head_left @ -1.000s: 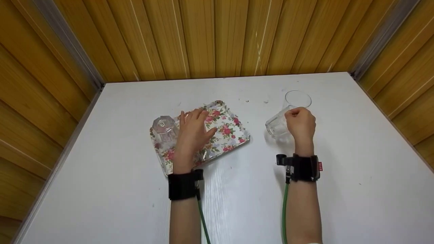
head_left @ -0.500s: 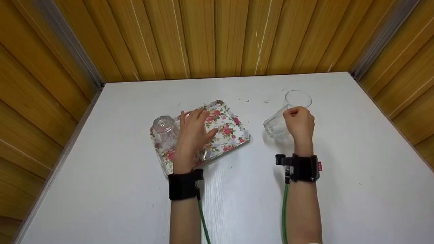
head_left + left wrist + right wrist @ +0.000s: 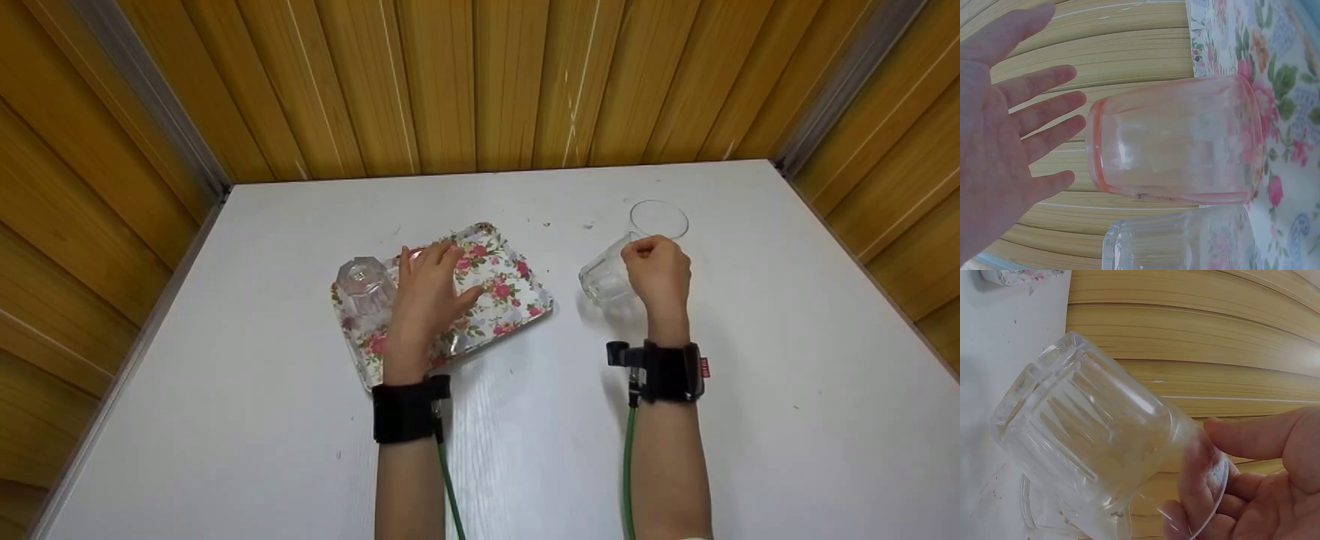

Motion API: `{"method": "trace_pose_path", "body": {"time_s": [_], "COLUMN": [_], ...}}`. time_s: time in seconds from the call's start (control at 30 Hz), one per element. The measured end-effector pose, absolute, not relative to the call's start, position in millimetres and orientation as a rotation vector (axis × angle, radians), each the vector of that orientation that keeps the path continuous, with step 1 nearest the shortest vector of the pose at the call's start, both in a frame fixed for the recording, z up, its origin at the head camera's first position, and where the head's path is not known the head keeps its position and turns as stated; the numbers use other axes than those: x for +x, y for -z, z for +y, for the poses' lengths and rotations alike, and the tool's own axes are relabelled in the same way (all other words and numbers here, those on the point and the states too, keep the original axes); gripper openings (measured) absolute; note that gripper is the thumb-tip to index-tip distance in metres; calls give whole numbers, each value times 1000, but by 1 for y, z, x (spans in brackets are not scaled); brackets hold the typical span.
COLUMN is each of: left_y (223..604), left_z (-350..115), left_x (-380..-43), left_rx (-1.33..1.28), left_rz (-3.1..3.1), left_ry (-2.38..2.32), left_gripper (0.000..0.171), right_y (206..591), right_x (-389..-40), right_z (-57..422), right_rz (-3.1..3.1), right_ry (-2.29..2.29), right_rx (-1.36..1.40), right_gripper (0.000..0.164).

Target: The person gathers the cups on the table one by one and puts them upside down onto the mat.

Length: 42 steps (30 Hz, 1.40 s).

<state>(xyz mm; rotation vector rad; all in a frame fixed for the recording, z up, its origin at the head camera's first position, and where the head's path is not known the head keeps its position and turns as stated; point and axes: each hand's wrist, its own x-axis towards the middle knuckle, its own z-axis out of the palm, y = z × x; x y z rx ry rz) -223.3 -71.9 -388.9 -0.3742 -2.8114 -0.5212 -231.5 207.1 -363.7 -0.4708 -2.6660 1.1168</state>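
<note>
Holding step, apparently: my right hand (image 3: 658,274) pinches the tilted clear glass (image 3: 604,276) by its rim, right of the tray (image 3: 517,296), my left hand (image 3: 431,289) hangs spread above the tray, and the next move probably calls for a steady pinch and care with the tilt.
</note>
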Motion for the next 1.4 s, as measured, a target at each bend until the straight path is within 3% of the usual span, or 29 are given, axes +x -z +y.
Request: {"method": "trace_pose_path", "body": {"time_s": [1.4], "left_y": [387], "left_z": [-67], "left_x": [-223], "left_rx": [-391], "left_rz": [-2823], "left_ry": [536], "left_gripper": [59], "right_y": [362], "right_x": [-231], "right_z": [202], "right_rz": [-2659], "right_ry": [-1140], "right_rx": [-453], "right_gripper": [28]}}
